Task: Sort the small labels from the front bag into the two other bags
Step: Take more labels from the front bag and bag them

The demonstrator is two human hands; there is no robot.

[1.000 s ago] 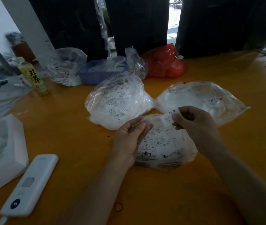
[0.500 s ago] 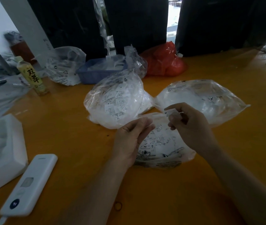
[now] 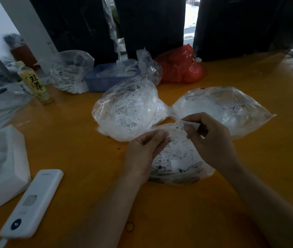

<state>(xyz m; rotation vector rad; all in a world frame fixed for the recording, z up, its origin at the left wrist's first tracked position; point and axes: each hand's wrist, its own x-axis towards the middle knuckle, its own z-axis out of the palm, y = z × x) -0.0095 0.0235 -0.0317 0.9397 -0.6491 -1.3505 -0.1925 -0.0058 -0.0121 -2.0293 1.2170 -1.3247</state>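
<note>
Pinching a label [image 3: 180, 123] lying left-right, the right hand [image 3: 212, 140] hovers above the front bag [image 3: 179, 163].

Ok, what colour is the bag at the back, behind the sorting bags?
Red, translucent plastic, against the dark curtain. The head view, the only one, shows it.

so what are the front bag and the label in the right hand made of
Front bag: thin clear plastic film, glossy; it crinkles and the labels show through. Label in the right hand: looks like white paper or woven tape with black print; too small to tell which.
</note>
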